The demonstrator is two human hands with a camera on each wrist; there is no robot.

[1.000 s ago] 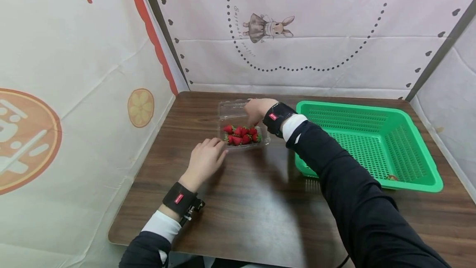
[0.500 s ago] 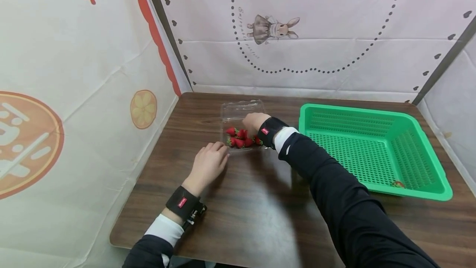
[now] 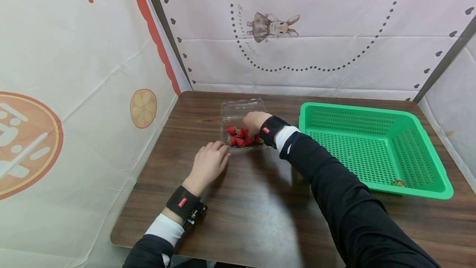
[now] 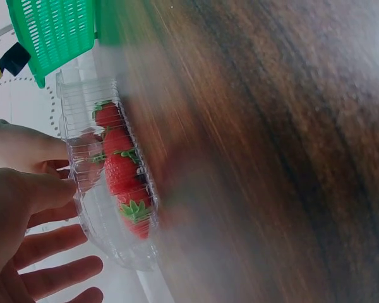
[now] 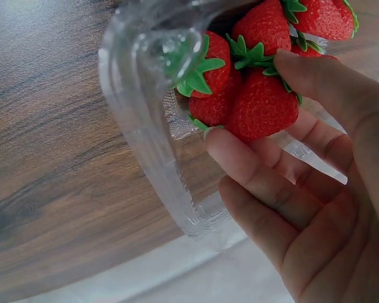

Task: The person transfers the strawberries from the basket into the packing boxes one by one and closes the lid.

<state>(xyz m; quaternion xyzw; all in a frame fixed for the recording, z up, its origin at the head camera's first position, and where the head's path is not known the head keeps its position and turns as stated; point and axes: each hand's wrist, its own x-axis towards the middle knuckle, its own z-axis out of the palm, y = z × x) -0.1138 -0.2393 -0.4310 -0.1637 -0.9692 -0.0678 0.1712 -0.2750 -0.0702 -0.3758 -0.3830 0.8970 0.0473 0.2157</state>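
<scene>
Where the dark wood-grain tabletop (image 3: 260, 202) runs nearest the person, two black sleeves with white cuffs reach forward, each wrist wearing a black strap. Next out, the left hand (image 3: 206, 164) rests palm down on the wood, fingers straight and relaxed, its fingertips (image 4: 47, 192) at the near-left corner of the clear plastic clamshell box (image 3: 241, 125); the left wrist view shows them against the box's ribbed wall. Beyond that, the box sits on the table left of centre, its hinged lid folded open on the far side, with a cluster of red strawberries with green caps (image 3: 242, 137) in the tray. Over them is the right hand (image 3: 254, 122), reaching down into the box; in the right wrist view its thumb and forefinger pinch one red strawberry (image 5: 260, 107) in the pile, while the other fingers lie loosely below. This hand and its strap hide the right part of the tray from the head camera. Well apart to the right stands a green perforated plastic basket (image 3: 427, 189), with a single strawberry (image 3: 398, 183) lying in its near right corner. Farthest back hang pale printed cloths, one with a rabbit figure (image 3: 273, 27)
</scene>
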